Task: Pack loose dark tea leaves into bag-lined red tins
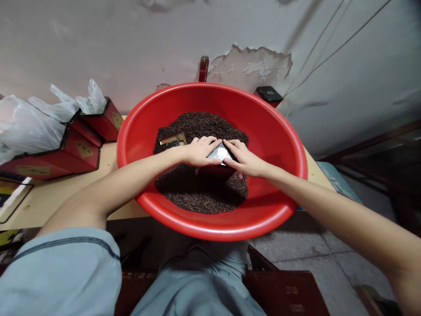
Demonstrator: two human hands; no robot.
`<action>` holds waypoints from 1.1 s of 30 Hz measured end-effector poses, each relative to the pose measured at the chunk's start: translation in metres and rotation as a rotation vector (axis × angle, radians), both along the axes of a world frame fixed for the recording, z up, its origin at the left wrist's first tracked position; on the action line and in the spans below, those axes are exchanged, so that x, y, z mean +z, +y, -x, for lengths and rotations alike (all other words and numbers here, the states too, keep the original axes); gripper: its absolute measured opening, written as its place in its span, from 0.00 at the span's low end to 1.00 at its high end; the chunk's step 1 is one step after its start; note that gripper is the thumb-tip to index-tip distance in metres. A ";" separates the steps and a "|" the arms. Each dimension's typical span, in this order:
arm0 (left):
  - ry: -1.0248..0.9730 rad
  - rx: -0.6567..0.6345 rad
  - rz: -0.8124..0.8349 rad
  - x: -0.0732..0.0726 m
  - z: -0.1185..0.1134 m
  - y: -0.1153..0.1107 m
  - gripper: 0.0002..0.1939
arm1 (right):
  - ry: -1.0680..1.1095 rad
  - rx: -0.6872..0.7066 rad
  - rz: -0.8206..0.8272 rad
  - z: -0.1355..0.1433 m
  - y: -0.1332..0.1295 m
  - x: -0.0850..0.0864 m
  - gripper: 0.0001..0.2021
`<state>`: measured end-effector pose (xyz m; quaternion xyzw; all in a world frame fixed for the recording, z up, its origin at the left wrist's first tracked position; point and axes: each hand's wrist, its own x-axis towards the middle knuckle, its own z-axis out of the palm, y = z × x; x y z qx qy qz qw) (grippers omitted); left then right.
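Both my hands are inside a large red plastic basin [217, 231], above a heap of dark loose tea leaves [200, 202]. Between them is a tin [219, 152] with a shiny silver top face; its body below is in shadow. My left hand [201, 151] grips its left side, fingers along the far edge and thumb on the near edge. On the other side my right hand [245, 159] holds it the same way, fingertips nearly meeting the left ones. Left of my left hand, a gold-coloured metal container [173, 140] lies partly in the leaves, tea on it.
Several red boxes [80, 151] with clear plastic bags [33, 125] sticking out stand left on the wooden table [113, 153]. Another dark-topped red box [269, 94] is behind the basin, against a peeling wall [250, 66]. Cords hang at right.
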<state>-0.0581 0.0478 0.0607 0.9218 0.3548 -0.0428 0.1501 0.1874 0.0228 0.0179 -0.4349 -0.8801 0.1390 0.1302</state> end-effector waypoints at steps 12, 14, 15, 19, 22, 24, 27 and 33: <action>-0.063 0.007 0.057 -0.003 0.004 0.005 0.44 | -0.144 0.078 -0.231 0.007 -0.011 0.006 0.36; -0.108 0.045 0.127 -0.004 0.003 0.006 0.43 | -0.121 0.109 -0.294 0.006 -0.012 0.006 0.32; -0.145 0.060 0.163 -0.005 0.002 0.007 0.43 | -0.093 0.133 -0.336 0.005 -0.012 0.006 0.29; -0.334 0.189 0.264 -0.009 -0.001 0.005 0.34 | -0.009 0.215 -0.428 0.003 -0.012 0.008 0.19; -0.452 0.291 0.360 -0.012 -0.005 0.002 0.30 | -0.056 0.199 -0.392 0.007 -0.013 0.013 0.21; -0.499 0.329 0.399 -0.014 -0.007 0.001 0.31 | -0.106 0.187 -0.340 0.011 -0.014 0.018 0.24; -0.508 0.367 0.388 -0.013 -0.009 0.001 0.30 | -0.140 0.177 -0.281 0.012 -0.016 0.024 0.27; -0.448 0.317 0.345 -0.010 -0.001 0.003 0.33 | -0.060 0.093 -0.085 -0.004 -0.014 0.010 0.43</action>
